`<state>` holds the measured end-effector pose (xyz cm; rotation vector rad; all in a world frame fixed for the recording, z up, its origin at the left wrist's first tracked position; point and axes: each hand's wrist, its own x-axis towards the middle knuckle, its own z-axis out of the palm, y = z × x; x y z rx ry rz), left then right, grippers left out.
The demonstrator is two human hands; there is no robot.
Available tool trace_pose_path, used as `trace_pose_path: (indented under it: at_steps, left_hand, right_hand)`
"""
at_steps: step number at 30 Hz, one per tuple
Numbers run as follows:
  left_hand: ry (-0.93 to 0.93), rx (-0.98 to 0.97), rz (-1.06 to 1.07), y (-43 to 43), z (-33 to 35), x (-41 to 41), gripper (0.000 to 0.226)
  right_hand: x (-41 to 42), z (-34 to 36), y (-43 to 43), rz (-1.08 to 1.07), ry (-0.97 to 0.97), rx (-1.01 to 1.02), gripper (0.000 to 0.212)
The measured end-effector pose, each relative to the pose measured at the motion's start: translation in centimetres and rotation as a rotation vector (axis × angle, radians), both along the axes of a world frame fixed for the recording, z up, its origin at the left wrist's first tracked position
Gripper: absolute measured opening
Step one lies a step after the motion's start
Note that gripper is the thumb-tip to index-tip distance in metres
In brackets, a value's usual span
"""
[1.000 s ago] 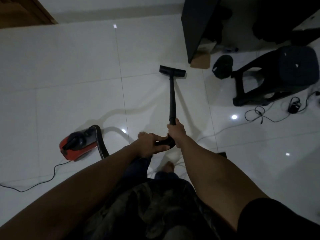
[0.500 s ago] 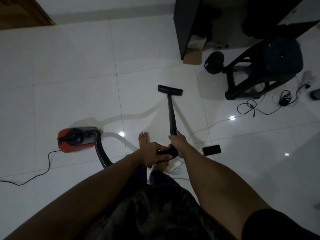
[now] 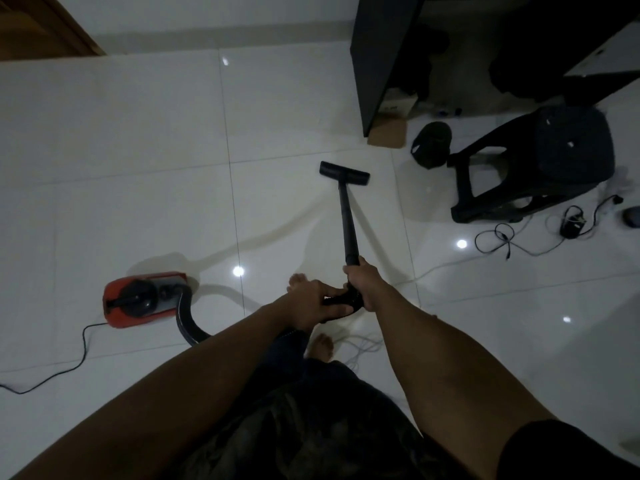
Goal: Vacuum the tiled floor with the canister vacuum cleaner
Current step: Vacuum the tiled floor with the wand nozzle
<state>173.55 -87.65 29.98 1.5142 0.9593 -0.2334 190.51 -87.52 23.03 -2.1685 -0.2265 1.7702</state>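
A black vacuum wand runs from my hands forward to a flat black floor head resting on the white tiled floor. My right hand grips the wand's lower end. Just behind it, my left hand is closed around the curved handle. The red and black canister sits on the tiles at my left, and its dark hose curves back under my left forearm.
The canister's power cord trails off to the left edge. Ahead right stand a dark cabinet, a cardboard box, a round black object and a black plastic stool. Loose cables and a charger lie beside it. My bare feet are below the handle.
The floor head was drawn back toward me from near the cabinet corner, then held about the same spot. The canister has shifted slightly and the view has drifted.
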Motion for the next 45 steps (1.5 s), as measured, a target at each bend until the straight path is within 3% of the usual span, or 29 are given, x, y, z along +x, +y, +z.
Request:
trace_pose_path:
  at_steps: [7,15,21,39,45]
  left_hand:
    - [-0.046,-0.003,0.036,9.5,0.5,2.8,0.030]
    - [-0.091,0.034,0.067,16.9,0.0,4.2,0.030]
    - [-0.033,-0.020,0.122,22.0,-0.7,5.0,0.046]
    - [0.073,0.020,0.251,43.4,-1.8,12.5,0.044]
    - [0.162,0.071,0.219,50.7,-3.8,13.5,0.066]
  right_hand:
    - [2.6,0.5,9.9,0.017,0.000,-0.018,0.047]
    - [4.0,1.3,18.2,0.084,-0.010,-0.022,0.042]
    - [4.5,1.3,24.1,0.112,-0.005,-0.030,0.039]
    - [11.0,-1.5,47.8,0.220,-0.050,0.003,0.053]
    - [11.9,-2.1,56.3,0.232,-0.047,-0.011,0.055]
